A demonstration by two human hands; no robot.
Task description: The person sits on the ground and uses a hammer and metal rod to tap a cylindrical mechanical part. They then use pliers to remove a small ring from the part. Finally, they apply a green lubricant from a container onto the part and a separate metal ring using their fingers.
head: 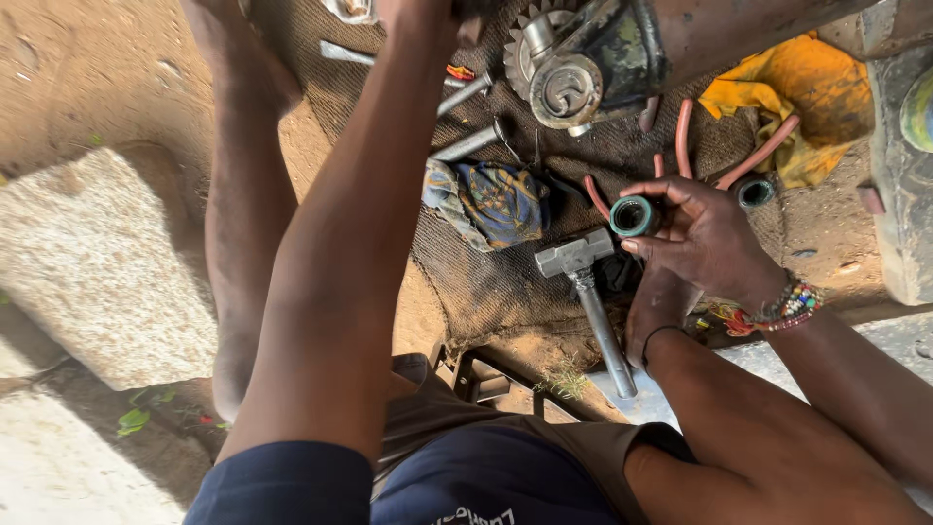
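Left hand: raised by gear, fingers cut off, can't tell.
Right hand: by hammer, fingers hidden.
Co-worker's hand: pinches ring, bore showing.

Ring bushing: dull metal rim with a smooth teal lining, slightly glossy. Hammer: bare grey steel, matt, scuffed head and smooth tubular handle. Sprocket hub: greasy, rust-stained metal with a worn sheen. Mat: coarse woven sacking, dusty brown. Rag: soft printed cloth, crumpled, blue and yellow. Yellow cloth: stained, matt fabric. Pliers: handles in smooth reddish plastic sleeves. Stone block: rough, grainy, pale. Ground: loose, dry sandy earth.
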